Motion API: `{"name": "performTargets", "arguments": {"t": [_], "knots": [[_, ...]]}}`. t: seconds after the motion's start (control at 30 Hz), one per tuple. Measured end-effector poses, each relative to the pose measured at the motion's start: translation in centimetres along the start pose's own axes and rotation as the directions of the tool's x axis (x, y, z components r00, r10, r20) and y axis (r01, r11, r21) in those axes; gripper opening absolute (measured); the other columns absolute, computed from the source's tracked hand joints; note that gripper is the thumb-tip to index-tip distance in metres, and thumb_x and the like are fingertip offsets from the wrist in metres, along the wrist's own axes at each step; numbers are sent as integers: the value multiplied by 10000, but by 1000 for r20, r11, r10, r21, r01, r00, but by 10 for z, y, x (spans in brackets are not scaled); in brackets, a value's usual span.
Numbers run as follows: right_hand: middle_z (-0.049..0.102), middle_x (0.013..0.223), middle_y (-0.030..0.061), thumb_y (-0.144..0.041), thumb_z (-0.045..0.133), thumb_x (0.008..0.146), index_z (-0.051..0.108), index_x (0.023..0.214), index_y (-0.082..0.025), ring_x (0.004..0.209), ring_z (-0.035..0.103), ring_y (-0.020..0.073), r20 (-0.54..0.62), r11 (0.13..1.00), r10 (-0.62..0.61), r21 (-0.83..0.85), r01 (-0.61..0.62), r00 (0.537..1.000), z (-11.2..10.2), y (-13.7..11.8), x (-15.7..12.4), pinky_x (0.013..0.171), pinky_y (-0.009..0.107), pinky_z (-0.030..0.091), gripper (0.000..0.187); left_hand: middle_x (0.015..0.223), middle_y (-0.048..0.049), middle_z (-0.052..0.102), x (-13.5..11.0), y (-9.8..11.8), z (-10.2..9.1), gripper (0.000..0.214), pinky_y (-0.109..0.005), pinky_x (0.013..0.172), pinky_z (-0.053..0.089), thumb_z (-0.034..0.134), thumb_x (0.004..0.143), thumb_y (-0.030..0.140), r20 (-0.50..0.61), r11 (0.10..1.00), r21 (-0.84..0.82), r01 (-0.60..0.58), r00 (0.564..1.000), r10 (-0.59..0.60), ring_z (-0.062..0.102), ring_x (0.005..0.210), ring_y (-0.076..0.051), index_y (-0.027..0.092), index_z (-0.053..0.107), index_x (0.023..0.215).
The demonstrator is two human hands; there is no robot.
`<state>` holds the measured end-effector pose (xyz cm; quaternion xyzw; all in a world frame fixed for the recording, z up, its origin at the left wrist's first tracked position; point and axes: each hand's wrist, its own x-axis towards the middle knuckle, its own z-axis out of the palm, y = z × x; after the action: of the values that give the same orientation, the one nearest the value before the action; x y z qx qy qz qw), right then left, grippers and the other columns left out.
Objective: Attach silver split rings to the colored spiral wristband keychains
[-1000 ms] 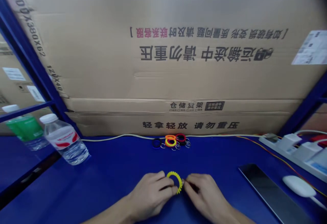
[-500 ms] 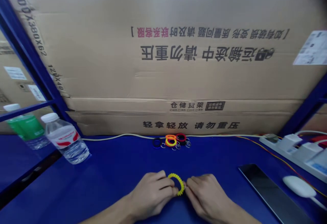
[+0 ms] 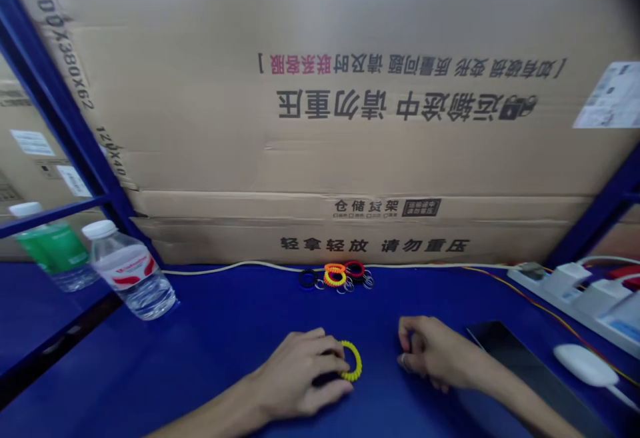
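My left hand (image 3: pixel 305 371) rests on the blue table with its fingers curled round a yellow spiral coil ring (image 3: pixel 352 361), pinching it at its left side. To the right of the ring, my right hand (image 3: pixel 434 351) lies apart from it with fingers curled in; a small metal key ring seems to sit at its fingertips, too small to be sure. A small pile of coil rings in black, orange, yellow and red (image 3: pixel 336 276) with metal key rings lies further back, by the cardboard.
Large cardboard boxes (image 3: pixel 350 125) close off the back. A clear water bottle (image 3: pixel 127 271) and a green bottle (image 3: pixel 50 255) stand at the left. A dark flat tablet (image 3: pixel 525 375), a white mouse (image 3: pixel 585 365) and a power strip (image 3: pixel 575 288) lie at the right.
My right hand has let go of the yellow coil ring and moved right and a little back. My left hand still holds the ring.
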<state>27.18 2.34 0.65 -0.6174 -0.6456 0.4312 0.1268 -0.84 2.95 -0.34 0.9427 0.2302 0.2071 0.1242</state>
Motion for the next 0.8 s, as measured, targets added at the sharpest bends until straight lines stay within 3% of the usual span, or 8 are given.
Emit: {"name": "performTargets", "arguments": {"t": [0.13, 0.27, 0.33, 0.4, 0.57, 0.67, 0.8], "knots": [[525, 534, -84, -211, 591, 721, 444, 750, -231, 329, 470, 90, -30, 999, -31, -31, 30, 999, -10, 6, -5, 318, 180, 338, 152, 833, 11, 699, 5, -24, -12, 200, -246, 756, 484, 504, 959, 258, -161, 992, 17, 126, 979, -122, 621, 752, -120, 218, 695, 914], [553, 564, -58, -221, 582, 754, 541, 773, -223, 417, 490, 103, -118, 975, -134, -191, 110, 984, -10, 5, -9, 408, 200, 315, 45, 1115, -74, 645, 7, -61, -22, 242, -375, 905, 474, 470, 970, 248, -310, 951, 97, 293, 917, -251, 583, 1019, -212, 200, 636, 1140], [573, 575, -42, -198, 587, 755, 578, 767, -224, 522, 528, 129, -161, 935, -215, -318, 155, 963, -9, 5, -9, 483, 218, 313, 29, 1254, -98, 569, 5, -75, -22, 301, -442, 958, 446, 502, 951, 259, -332, 936, 132, 327, 904, -269, 530, 1121, -254, 200, 587, 1234], [596, 593, -26, -197, 585, 769, 595, 765, -227, 586, 545, 152, -193, 897, -252, -415, 154, 948, -8, 4, -8, 518, 235, 295, 32, 1303, -97, 529, 4, -82, -20, 288, -459, 963, 444, 533, 932, 267, -330, 929, 159, 334, 905, -269, 516, 1136, -266, 203, 607, 1203], [612, 617, -19, -296, 513, 882, 590, 792, -236, 547, 541, 154, -330, 865, -327, -483, 139, 886, 0, -3, -4, 528, 252, 297, 133, 1226, -73, 564, 4, -78, -21, 127, -402, 896, 483, 556, 917, 235, -327, 938, 181, 295, 918, -225, 548, 1051, -234, 196, 659, 980], [618, 650, -16, -319, 464, 922, 602, 853, -234, 559, 551, 151, -368, 864, -431, -433, 258, 824, 8, -11, -6, 568, 258, 378, 176, 1201, -78, 577, 6, -65, -24, 125, -376, 893, 473, 546, 925, 211, -347, 954, 176, 242, 922, -170, 551, 1040, -214, 194, 645, 1000], [676, 853, 31, -315, 457, 942, 618, 1045, -230, 720, 623, 165, -358, 807, -579, -377, 454, 733, 24, -19, -10, 697, 267, 473, 209, 1076, -64, 646, 7, -35, -19, 121, -317, 839, 476, 570, 921, 224, -317, 985, 142, 100, 947, -50, 582, 935, -174, 199, 644, 1012]]}}
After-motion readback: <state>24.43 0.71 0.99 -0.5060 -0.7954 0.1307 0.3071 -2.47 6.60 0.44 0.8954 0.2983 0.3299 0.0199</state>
